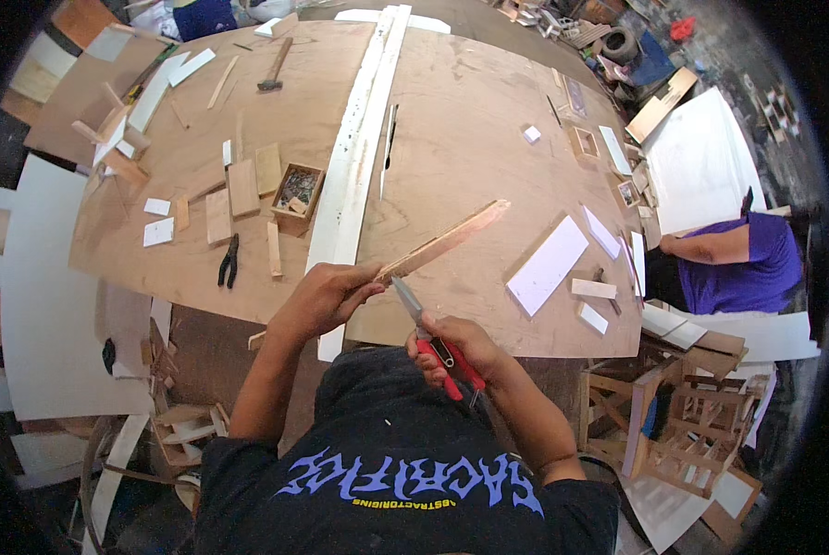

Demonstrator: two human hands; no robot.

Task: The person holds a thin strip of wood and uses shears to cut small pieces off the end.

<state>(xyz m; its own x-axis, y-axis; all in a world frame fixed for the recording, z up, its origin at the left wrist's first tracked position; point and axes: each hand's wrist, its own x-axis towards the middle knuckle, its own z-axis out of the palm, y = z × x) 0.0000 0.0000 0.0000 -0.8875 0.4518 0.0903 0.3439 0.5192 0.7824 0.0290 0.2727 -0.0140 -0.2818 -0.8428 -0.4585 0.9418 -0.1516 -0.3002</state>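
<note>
My left hand pinches the near end of a narrow, rough-edged wooden strip, which slants up to the right over the table. In my right hand is a pair of red-handled scissors, fingers wrapped round the grips. Their grey blades point up and left, with the tips at the strip's near end beside my left fingertips. Whether the blades touch the wood, I cannot tell. Left of my left hand, black-handled pliers lie on the plywood tabletop.
A long white board crosses the table. To its left are a wooden box of small metal pieces, wood blocks and a hammer. White panels lie at the right, where another person in purple sits.
</note>
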